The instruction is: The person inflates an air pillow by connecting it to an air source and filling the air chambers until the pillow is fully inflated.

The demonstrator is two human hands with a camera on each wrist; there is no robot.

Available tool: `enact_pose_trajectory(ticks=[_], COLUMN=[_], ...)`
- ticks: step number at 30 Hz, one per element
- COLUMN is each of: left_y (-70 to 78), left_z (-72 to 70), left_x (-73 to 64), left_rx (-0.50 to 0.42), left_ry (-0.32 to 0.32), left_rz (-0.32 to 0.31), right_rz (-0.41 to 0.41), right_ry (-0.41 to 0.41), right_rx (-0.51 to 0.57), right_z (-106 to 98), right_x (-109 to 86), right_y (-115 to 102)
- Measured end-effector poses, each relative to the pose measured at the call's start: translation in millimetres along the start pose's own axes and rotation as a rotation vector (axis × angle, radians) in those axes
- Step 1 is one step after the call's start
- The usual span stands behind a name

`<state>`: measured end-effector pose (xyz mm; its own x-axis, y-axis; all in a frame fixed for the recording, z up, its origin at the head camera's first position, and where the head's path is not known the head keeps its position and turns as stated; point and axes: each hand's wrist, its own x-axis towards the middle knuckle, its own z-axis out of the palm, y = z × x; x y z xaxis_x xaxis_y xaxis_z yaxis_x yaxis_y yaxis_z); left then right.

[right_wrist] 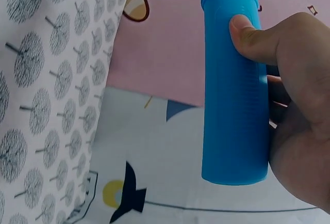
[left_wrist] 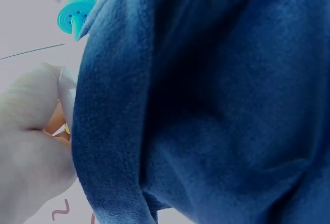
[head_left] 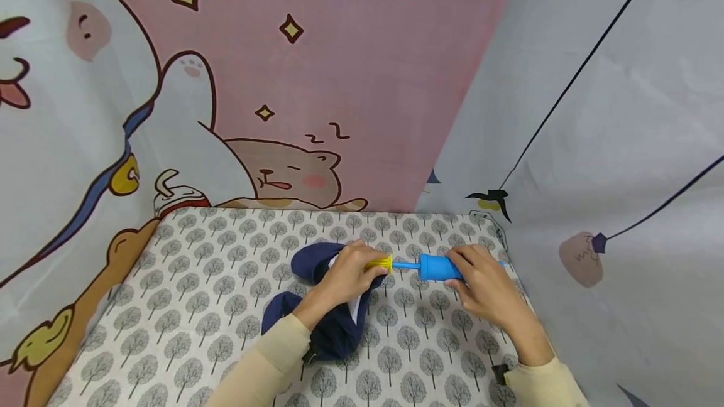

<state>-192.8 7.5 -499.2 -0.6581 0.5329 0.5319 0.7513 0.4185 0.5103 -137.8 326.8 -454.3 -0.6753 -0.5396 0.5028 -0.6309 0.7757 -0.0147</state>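
Note:
A blue hand pump (head_left: 438,267) lies sideways between both hands, its thin blue rod (head_left: 406,265) drawn out of the barrel. My left hand (head_left: 353,272) grips the yellow handle (head_left: 389,264) at the rod's end. Around the barrel curl the fingers of my right hand (head_left: 481,281); the thumb presses along its side in the right wrist view. Under the left hand and wrist is a navy, U-shaped soft fabric piece (head_left: 339,331), like a neck pillow, with a white part showing. Its plush navy cloth (left_wrist: 113,121) fills much of the left wrist view.
The table cover (head_left: 215,313) is white with printed grey trees. Behind it hangs a pink cartoon curtain (head_left: 367,80), and a pale curtain (head_left: 622,112) stands along the right side. A small black object (head_left: 500,374) is by the right sleeve.

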Motion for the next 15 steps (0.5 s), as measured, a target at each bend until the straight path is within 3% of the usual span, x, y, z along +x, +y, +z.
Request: enact_pose_trajectory(ticks=[12, 15], left_y=[4.1, 6.0], left_z=[3.6, 3.5], left_x=[1.0, 0.5], left_rx=[0.011, 0.019], left_ry=[0.029, 0.012], left_rz=[0.032, 0.024], right_rz=[-0.011, -0.009], right_ry=[-0.033, -0.053], right_rx=[0.009, 0.01], right_z=[16, 19], right_x=[19.1, 21.1], right_y=[-19, -23])
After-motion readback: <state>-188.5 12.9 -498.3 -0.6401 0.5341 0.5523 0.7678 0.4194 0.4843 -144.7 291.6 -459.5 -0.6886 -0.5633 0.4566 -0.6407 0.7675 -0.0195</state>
